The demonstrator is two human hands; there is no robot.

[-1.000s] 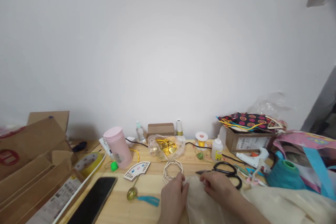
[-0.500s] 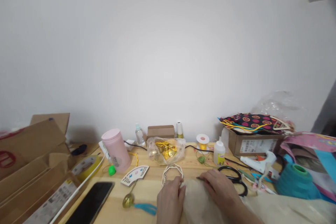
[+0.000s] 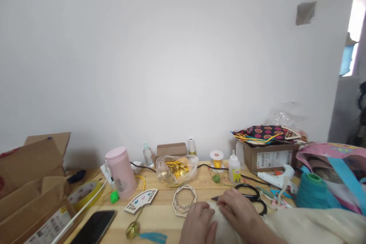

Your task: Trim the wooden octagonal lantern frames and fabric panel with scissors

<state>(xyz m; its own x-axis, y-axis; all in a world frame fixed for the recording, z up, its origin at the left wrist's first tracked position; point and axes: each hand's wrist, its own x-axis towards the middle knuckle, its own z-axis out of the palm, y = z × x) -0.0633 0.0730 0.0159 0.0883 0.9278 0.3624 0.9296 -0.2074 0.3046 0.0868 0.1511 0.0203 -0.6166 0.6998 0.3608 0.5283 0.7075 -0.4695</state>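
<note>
My left hand (image 3: 197, 223), its fingers curled, presses on a pale, thin plastic-like bag (image 3: 224, 230) at the table's front. Opposite it, my right hand (image 3: 236, 210) has bent fingers gripping the bag's other side; the bag's contents are hidden. Black-handled scissors (image 3: 262, 204) lie partly under my right hand, with a dark tip showing left of the fingers. Just beyond my left hand rests an octagonal wooden frame (image 3: 175, 203), flat on the table. A fan-shaped wooden piece (image 3: 142, 200) with a gold bell (image 3: 132, 230) and blue tassel (image 3: 153, 237) lies farther left.
Cardboard boxes (image 3: 31, 198), yellow tape (image 3: 85, 194), a phone (image 3: 94, 227) and a pink cup (image 3: 121, 173) occupy the left. Behind are a bag of gold bells (image 3: 177, 169) and a glue bottle (image 3: 234, 167). A glue gun (image 3: 277, 179) and teal thread cone (image 3: 311, 192) stand right.
My left hand has moved right, off the octagonal frame's lower edge and onto the bag, leaving the frame uncovered. My right hand stays at the bag. The view has turned slightly right.
</note>
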